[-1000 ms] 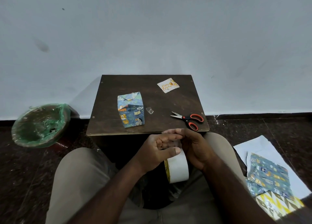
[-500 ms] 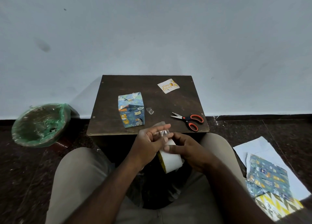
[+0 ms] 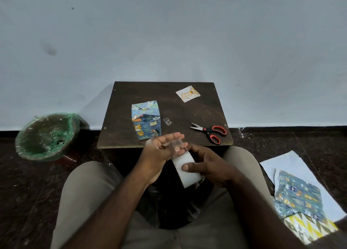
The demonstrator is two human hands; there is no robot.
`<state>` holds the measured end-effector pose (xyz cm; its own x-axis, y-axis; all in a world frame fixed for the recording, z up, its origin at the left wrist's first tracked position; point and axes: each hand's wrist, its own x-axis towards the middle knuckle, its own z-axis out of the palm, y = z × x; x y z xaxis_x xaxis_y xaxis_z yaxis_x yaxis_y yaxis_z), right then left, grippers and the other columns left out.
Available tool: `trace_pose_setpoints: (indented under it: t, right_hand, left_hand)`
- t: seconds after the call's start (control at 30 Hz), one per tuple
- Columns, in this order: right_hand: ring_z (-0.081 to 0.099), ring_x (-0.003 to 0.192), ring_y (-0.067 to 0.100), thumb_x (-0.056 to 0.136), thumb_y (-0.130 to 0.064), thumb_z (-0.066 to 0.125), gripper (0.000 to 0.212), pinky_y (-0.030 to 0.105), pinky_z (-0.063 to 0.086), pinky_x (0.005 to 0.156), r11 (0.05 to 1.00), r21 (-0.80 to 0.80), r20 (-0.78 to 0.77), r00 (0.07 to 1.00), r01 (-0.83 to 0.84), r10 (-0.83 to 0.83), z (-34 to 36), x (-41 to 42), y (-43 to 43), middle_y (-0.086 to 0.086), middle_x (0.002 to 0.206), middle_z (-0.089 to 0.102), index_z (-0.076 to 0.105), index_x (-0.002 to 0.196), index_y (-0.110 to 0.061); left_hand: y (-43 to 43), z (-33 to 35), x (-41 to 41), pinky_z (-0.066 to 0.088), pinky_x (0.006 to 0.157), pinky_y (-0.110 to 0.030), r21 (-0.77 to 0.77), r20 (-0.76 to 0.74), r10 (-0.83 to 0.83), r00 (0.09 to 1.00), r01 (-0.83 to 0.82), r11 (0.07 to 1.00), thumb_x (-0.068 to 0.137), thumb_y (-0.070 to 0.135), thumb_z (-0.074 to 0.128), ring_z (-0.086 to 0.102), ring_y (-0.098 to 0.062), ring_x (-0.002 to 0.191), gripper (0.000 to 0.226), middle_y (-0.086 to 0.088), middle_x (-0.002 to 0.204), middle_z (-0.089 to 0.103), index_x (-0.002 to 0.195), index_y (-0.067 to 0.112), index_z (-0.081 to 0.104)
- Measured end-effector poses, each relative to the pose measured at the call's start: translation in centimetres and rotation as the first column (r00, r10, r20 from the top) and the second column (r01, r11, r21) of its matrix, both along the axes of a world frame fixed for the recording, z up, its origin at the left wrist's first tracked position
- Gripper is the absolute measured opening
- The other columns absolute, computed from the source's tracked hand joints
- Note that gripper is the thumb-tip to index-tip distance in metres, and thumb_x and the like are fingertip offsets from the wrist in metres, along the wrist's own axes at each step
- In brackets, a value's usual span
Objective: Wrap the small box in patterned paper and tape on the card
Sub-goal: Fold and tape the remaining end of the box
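Well, how do the hands sit?
— Right hand (image 3: 210,167) curled round the tape roll (image 3: 185,170), thumb on its face. Left hand (image 3: 159,153) has a clear strip (image 3: 173,144) stretched off the roll across its fingers; whether it pinches the strip or the strip merely sticks, I can't tell

And the box?
— Wrapped box (image 3: 146,120) on the table (image 3: 197,115). Card (image 3: 187,93) far right, scissors (image 3: 210,131) near right

Advice?
— Keep the strip taut and off itself, hold the roll steady, cut it short
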<state>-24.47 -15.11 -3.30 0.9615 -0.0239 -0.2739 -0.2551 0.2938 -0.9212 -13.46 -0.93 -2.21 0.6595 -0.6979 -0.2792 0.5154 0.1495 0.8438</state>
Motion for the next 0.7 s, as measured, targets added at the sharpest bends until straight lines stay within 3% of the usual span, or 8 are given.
trace_pose_setpoints:
  t: [0.1,0.2,0.27,0.33,0.4,0.53,0.7]
  right_hand:
    - [0.066,0.109,0.023,0.085,-0.010,0.070,0.045,0.032,0.054,0.085,0.998,-0.061,-0.034,0.999,0.007,-0.009,0.0,-0.4,-0.3,0.011,0.119,0.069,0.059,0.128,-0.007]
    - [0.069,0.105,0.018,0.088,-0.023,0.072,0.033,0.034,0.055,0.089,0.929,-0.304,-0.027,0.973,0.210,-0.229,-0.1,-0.1,-1.4,0.005,0.110,0.074,0.067,0.118,-0.011]
    - [0.070,0.092,0.010,0.091,-0.022,0.072,0.014,0.025,0.053,0.085,0.744,-0.566,0.038,0.913,0.355,-0.406,-0.2,0.6,-2.7,-0.002,0.094,0.074,0.072,0.103,-0.015]
    - [0.066,0.086,0.010,0.091,-0.014,0.070,0.008,0.009,0.044,0.075,0.518,-0.758,0.150,0.879,0.396,-0.453,-0.2,1.3,-4.1,-0.006,0.089,0.071,0.073,0.098,-0.015]
    - [0.065,0.092,0.017,0.089,-0.006,0.066,0.016,0.010,0.042,0.075,0.363,-0.865,0.168,0.883,0.345,-0.439,-0.3,2.1,-5.6,0.000,0.096,0.072,0.074,0.102,-0.012]
    - [0.063,0.105,0.031,0.079,-0.001,0.066,0.028,0.038,0.051,0.087,0.189,-0.977,0.018,0.925,0.096,-0.381,-1.1,3.2,-8.4,0.014,0.110,0.066,0.069,0.106,-0.007]
    - [0.057,0.107,0.036,0.089,-0.012,0.063,0.025,0.033,0.041,0.074,0.051,-0.987,-0.163,0.929,-0.155,-0.333,-1.6,3.4,-9.1,0.016,0.114,0.062,0.062,0.113,-0.007]
  left_hand:
    - [0.1,-0.4,-0.1,0.059,0.089,-0.033,0.084,0.127,-0.076,0.989,0.066,0.994,0.081,-0.013,0.068,0.071,-0.027,0.106,0.036,-0.008,0.120,0.071,0.109,0.009,0.070]
    - [0.1,-0.9,0.0,0.055,0.097,-0.040,0.127,0.197,-0.089,0.976,0.064,0.990,0.079,-0.009,0.072,0.070,-0.027,0.107,0.036,-0.011,0.131,0.064,0.105,0.016,0.072]
    - [0.2,-1.2,0.2,0.052,0.101,-0.047,0.169,0.238,-0.107,0.965,0.067,0.983,0.081,-0.008,0.072,0.070,-0.025,0.107,0.037,-0.008,0.136,0.060,0.104,0.021,0.073]
    - [0.3,-1.6,0.5,0.049,0.105,-0.048,0.218,0.297,-0.127,0.946,0.062,0.974,0.079,-0.001,0.077,0.069,-0.024,0.111,0.038,-0.003,0.137,0.061,0.101,0.030,0.077]
    - [0.4,-1.7,0.7,0.048,0.106,-0.046,0.248,0.329,-0.138,0.934,0.056,0.967,0.079,0.003,0.079,0.067,-0.024,0.113,0.041,-0.001,0.136,0.061,0.099,0.038,0.078]
    - [0.5,-1.7,0.9,0.050,0.103,-0.039,0.279,0.355,-0.145,0.924,0.044,0.959,0.081,0.000,0.078,0.069,-0.018,0.109,0.047,-0.006,0.135,0.063,0.100,0.043,0.077]
    - [0.5,-1.7,0.8,0.053,0.096,-0.033,0.258,0.327,-0.147,0.934,0.061,0.964,0.083,-0.007,0.072,0.071,-0.016,0.103,0.047,0.008,0.122,0.070,0.109,0.032,0.072]
